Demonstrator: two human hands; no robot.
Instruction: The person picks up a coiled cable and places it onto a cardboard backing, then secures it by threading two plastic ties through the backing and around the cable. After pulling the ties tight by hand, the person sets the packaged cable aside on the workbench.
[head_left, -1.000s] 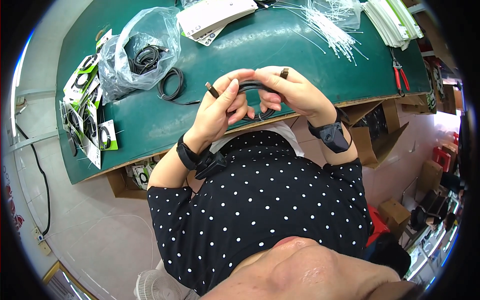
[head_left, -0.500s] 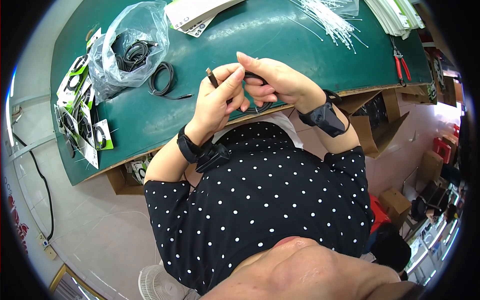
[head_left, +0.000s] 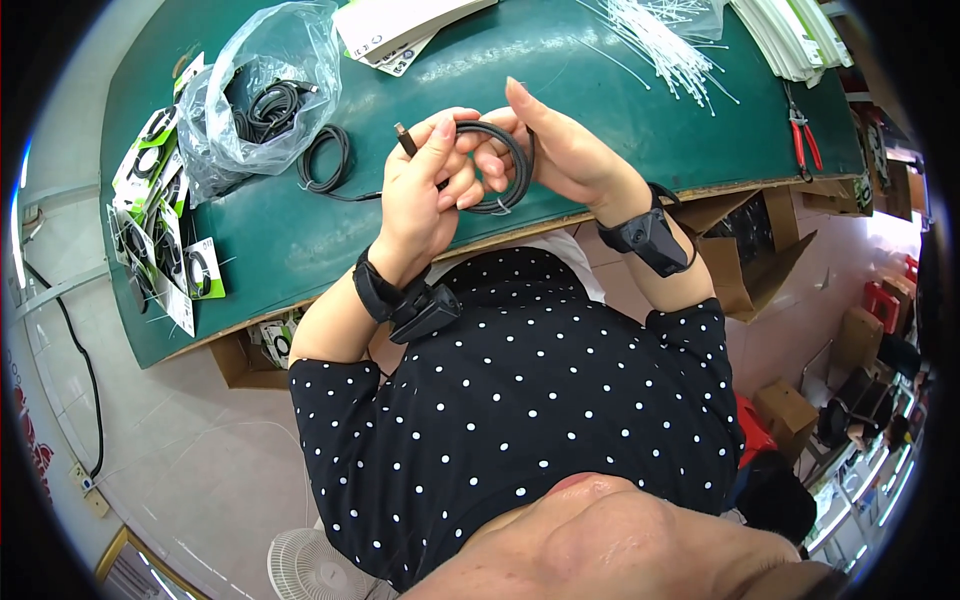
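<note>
**A:** Over the near part of the smooth green surface [head_left: 270, 250], where is the piece and how are the hands?

**B:** On my remote feed I see a black flexible cable wound into a ring [head_left: 523, 168], held up between both hands. Left hand [head_left: 420, 190]: thumb and fingers closed on the ring's left side, a slim black plug with a metal tip [head_left: 406, 142] jutting up past them. Right hand [head_left: 560, 145]: fingers curled into the ring, thumb standing clear; grip firmness, I cannot tell.

**A:** Handling estimate?

**B:** Judged light and springy, bendable, not very slippery. Loose turns would probably spread. Plug and its neck: likely the delicate part.

**A:** Where would you take hold?

**B:** I'd pinch all turns together along the ring's side, off the plug. For comparison, a loose black cable coil [head_left: 318, 186] lies flat, left of the left hand.
</note>
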